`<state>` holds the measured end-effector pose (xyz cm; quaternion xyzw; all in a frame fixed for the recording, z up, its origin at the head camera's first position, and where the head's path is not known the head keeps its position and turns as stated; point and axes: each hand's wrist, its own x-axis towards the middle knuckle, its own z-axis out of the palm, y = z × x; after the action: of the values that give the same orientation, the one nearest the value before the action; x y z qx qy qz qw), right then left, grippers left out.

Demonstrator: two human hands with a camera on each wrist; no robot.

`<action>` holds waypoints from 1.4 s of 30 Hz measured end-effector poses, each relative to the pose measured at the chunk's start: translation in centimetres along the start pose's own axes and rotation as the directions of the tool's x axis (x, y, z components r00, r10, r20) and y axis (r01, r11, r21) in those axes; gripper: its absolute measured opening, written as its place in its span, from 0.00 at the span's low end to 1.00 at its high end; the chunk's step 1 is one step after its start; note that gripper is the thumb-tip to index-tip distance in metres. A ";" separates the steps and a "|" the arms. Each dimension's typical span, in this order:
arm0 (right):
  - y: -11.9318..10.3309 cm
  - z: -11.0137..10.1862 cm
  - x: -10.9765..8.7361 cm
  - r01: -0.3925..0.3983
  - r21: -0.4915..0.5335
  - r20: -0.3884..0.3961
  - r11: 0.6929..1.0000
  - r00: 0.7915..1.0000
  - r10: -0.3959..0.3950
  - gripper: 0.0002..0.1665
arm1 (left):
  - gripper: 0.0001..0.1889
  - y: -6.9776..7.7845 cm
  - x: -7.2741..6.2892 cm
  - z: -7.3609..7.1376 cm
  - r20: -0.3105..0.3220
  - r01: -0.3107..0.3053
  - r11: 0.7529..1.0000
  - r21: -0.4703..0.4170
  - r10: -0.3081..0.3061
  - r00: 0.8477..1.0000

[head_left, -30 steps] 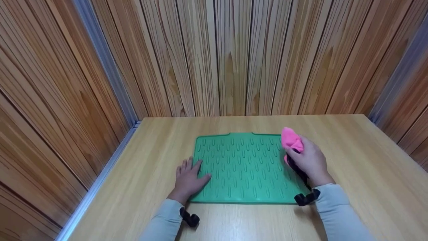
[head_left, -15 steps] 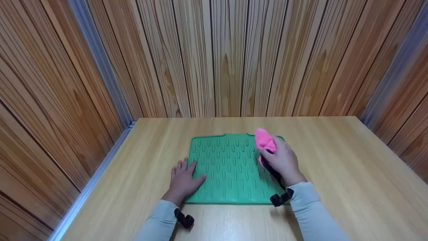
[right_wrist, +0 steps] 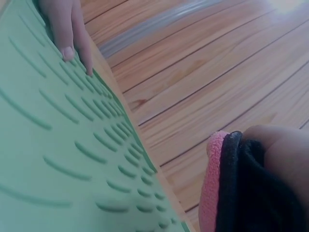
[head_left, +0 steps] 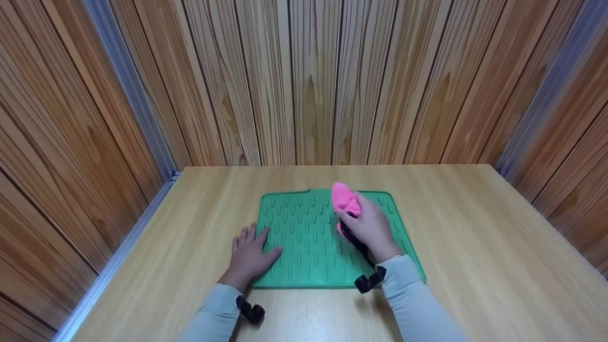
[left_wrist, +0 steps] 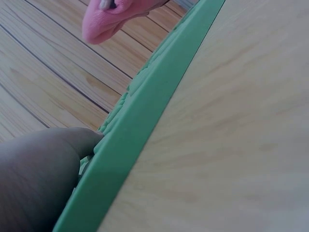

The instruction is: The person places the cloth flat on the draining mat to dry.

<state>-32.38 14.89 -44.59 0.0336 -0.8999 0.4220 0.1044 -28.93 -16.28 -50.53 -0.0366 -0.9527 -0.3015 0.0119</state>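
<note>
A green mat (head_left: 304, 266) with raised oval ridges lies on the wooden table. My left hand (head_left: 249, 256) rests at its left edge, fingers spread and the thumb on the ridged surface; in the left wrist view the thumb (left_wrist: 72, 140) shows beside the mat's rim. My right hand (head_left: 373, 225) grips a bunched pink cloth (head_left: 343, 195) with black edging, over the mat's right half. From the left wrist, the pink cloth (left_wrist: 108, 24) appears raised above the mat. The right wrist view shows the cloth's black edge (right_wrist: 227, 179) beside the gripping hand.
The wooden table (head_left: 479, 247) extends on both sides of the mat. Wood-plank walls (head_left: 313, 85) stand behind and at both sides, with metal strips (head_left: 128, 71) at the corners. A black wrist mount (head_left: 370, 280) sits on each sleeve.
My right hand has moved left over the mat with the pink cloth, from its right edge toward the middle. The left hand keeps its place on the mat; the head view shifts slightly.
</note>
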 end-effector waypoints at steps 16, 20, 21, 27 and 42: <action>-1.2 3.3 -0.6 0.072 -0.063 0.039 0.995 0.997 -0.069 0.32 | 0.43 0.1 0.0 0.1 -0.012 -0.006 1.000 0.004 0.006 1.000; -1.0 3.9 -0.8 0.068 -0.080 0.061 0.995 0.996 -0.063 0.34 | 0.43 0.1 0.0 0.1 -0.014 -0.002 1.000 0.000 0.002 1.000; -0.9 4.0 -0.8 0.066 -0.084 0.065 0.994 0.996 -0.061 0.35 | 0.43 0.1 0.0 0.2 -0.015 -0.002 1.000 -0.001 0.002 1.000; -0.6 5.0 -1.0 0.047 -0.104 0.101 0.993 0.994 -0.037 0.40 | 0.43 0.0 0.2 0.3 -0.012 0.003 1.000 0.008 -0.003 1.000; 0.4 6.5 -1.5 0.113 -0.247 0.178 0.962 0.982 -0.069 0.48 | 0.43 -0.1 0.1 0.3 -0.014 -0.004 1.000 0.007 0.004 1.000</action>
<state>-32.05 10.10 -49.30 0.0966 -0.9500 0.2926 0.0511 -29.05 -16.14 -50.83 -0.0363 -0.9536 -0.2982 0.0191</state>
